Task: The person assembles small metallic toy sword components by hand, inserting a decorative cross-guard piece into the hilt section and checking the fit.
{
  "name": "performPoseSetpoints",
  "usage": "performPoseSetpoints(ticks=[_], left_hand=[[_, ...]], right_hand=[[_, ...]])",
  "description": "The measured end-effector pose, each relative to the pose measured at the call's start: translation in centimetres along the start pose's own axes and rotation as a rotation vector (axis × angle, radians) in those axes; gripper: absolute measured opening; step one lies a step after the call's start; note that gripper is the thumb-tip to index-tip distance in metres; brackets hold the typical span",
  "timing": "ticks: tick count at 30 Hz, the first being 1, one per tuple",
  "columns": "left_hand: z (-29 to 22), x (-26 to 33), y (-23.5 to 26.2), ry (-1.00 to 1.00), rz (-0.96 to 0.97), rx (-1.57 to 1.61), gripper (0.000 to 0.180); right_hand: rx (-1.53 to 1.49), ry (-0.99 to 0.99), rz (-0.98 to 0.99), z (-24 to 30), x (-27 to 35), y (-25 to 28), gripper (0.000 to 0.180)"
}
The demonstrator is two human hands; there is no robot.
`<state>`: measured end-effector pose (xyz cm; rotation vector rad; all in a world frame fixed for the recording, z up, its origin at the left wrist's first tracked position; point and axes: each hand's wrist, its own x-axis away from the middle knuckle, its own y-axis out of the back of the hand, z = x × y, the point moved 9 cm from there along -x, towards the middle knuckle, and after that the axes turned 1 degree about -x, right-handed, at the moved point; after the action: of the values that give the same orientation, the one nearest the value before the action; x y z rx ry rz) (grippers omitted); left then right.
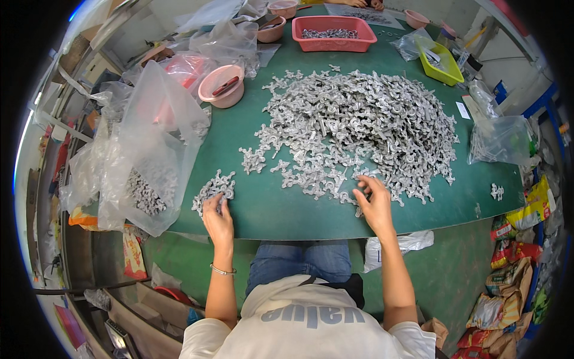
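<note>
A big heap of small grey metal castings (359, 119), each with rounded lobes, spreads over the green table (269, 209). My right hand (376, 206) is over the heap's front edge, thumb and fingers apart and slightly curled, with no piece visible between them. At the table's front left lies a small separate pile of the same castings (216, 184). My left hand (217, 220) rests at the near side of that pile, its thumb and fingers apart. Its fingertips touch or nearly touch the pieces, and I see none gripped.
Left of the small pile, a clear plastic bag (158, 143) holds more castings. A pink bowl (222, 87) with a red-handled tool stands behind it. Farther back are a red tray (333, 43) of metal parts, a yellow-green basket (441, 63) and another person's hands (376, 5).
</note>
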<state>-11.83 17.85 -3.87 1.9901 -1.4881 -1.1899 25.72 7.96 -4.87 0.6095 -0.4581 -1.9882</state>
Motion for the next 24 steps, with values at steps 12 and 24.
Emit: performPoseSetpoints(ticks=[12,24], left_hand=[[-8.9,1.9,-1.1,-0.022,0.180,0.272,0.023],[-19.2,8.0,-4.1,0.288,0.954,1.182,0.032]], right_hand=[[0.401,0.190,0.022,2.9,1.2,-1.3,0.019],[-0.100,0.715,-0.090,15.0,5.8,4.3,0.020]])
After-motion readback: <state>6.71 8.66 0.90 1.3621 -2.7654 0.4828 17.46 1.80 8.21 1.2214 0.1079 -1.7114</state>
